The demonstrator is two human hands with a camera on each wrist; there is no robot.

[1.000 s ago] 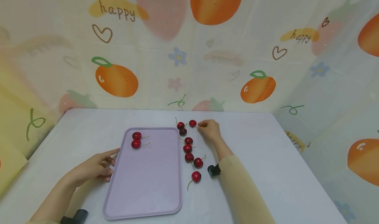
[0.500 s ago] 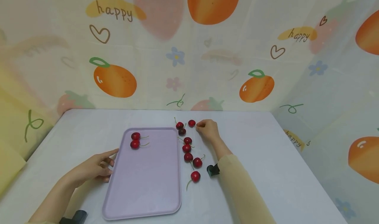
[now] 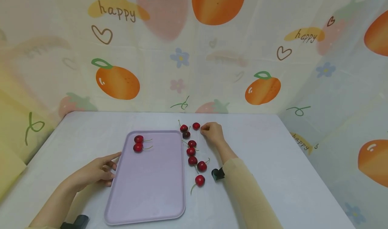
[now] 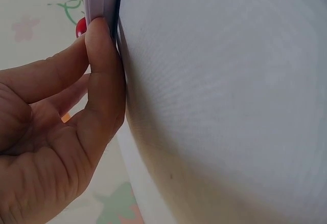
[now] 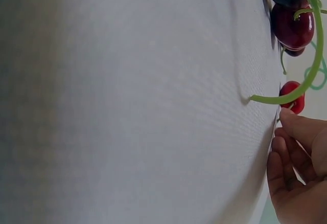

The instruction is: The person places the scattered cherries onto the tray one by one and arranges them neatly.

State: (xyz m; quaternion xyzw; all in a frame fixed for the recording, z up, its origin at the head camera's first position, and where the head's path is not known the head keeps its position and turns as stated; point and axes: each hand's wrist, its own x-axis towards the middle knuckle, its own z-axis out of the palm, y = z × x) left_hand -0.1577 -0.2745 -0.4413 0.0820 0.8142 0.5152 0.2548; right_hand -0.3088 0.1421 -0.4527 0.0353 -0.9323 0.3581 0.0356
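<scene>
My right hand (image 3: 214,133) pinches the stem of a red cherry (image 3: 196,126) beyond the tray's far right corner. In the right wrist view that cherry (image 5: 291,90) sits just past the thumb and fingertips. My left hand (image 3: 94,171) rests at the left edge of a light purple tray (image 3: 148,188), its fingertips against the rim. The left wrist view has a fingertip (image 4: 98,29) touching the tray's side. Two cherries, an upper one (image 3: 138,139) and a lower one (image 3: 138,148), lie touching in the tray's far left corner, stems pointing right.
Several loose cherries form an uneven row along the tray's right side, from a dark one (image 3: 186,134) at the back to a long-stemmed one (image 3: 200,180) in front. A white cloth (image 3: 266,175) covers the table. A fruit-patterned curtain (image 3: 212,84) hangs behind.
</scene>
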